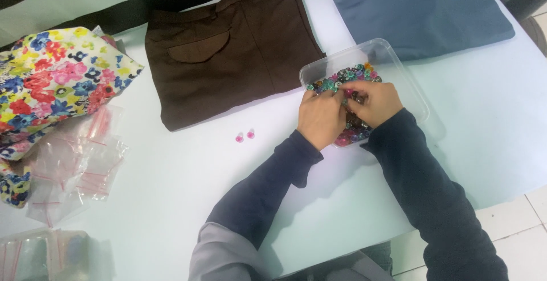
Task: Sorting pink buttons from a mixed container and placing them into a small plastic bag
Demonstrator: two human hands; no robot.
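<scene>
The beads (345, 77), small and many-coloured, fill a clear plastic tub (399, 64) that sits on the white table (171, 201) just ahead of the person, its long side running from near-left to far-right. Both hands are inside it. The left hand (321, 119) and right hand (373, 103) meet over the pile, fingers curled and pinching among the beads; whether either has hold of one I cannot tell. Two pink beads (245, 136) lie loose on the table, left of the left hand. Beyond are folded brown trousers (233, 53) and a folded blue shirt (416, 7). Far left are flowered cloth (57, 81) and small clear bags (80, 161).
</scene>
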